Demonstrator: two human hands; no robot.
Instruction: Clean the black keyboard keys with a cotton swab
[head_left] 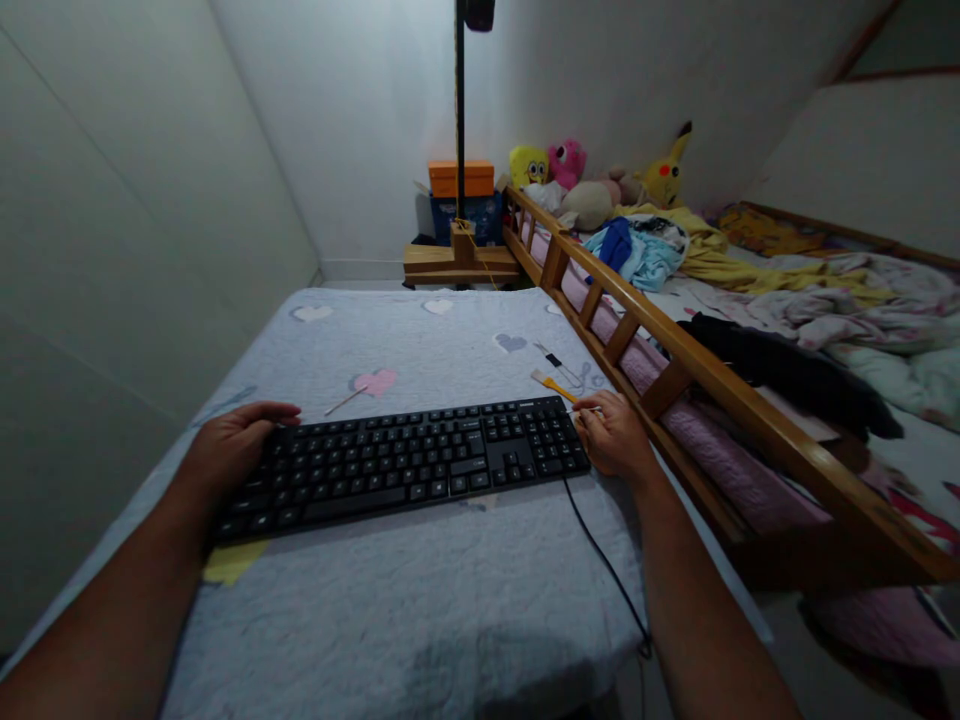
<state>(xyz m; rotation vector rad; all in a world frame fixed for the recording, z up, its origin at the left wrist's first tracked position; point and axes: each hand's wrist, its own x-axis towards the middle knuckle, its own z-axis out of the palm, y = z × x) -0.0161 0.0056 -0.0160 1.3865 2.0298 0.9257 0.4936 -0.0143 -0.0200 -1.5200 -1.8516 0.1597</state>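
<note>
Surface: a pale blue cloth (pixel 480 590) covers the table, printed with hearts in white, pink and grey-blue and a yellow patch near the left hand's end.
Room: pale walls (pixel 360 130) in dim light; a bed (pixel 787 290) with a wooden rail (pixel 667 345) runs along the right, bearing rumpled bedding, clothes (pixel 645 255) and plush toys (pixel 566 163). Beyond the table's far edge stands a dark pole (pixel 460 110) on a wooden base (pixel 460 262), with an orange box (pixel 460 178) on a blue box (pixel 472 218) behind it.
Keyboard: the black keyboard (pixel 405 455) lies on the near half of the cloth, between both hands.
Axis: its length runs left to right, slanting so that the right end sits farther off; space bar toward the person, number pad at right.
Cable: the cord (pixel 604 555) leaves the near side at right and drops over the table's edge.
Left hand: the left hand (pixel 229 450) grips the left end.
Right hand: the right hand (pixel 611 432) touches the right end, fingers bent; I cannot tell whether it grips.
Tools: a yellow-handled brush (pixel 553 386) reaches the right hand's fingers; a black-and-metal tool (pixel 553 360) lies just beyond; a swab (pixel 346 400) lies past the keyboard, on the pink heart's edge.
Writing: white key legends and a pale mark at the keyboard's upper right, too small to read.
</note>
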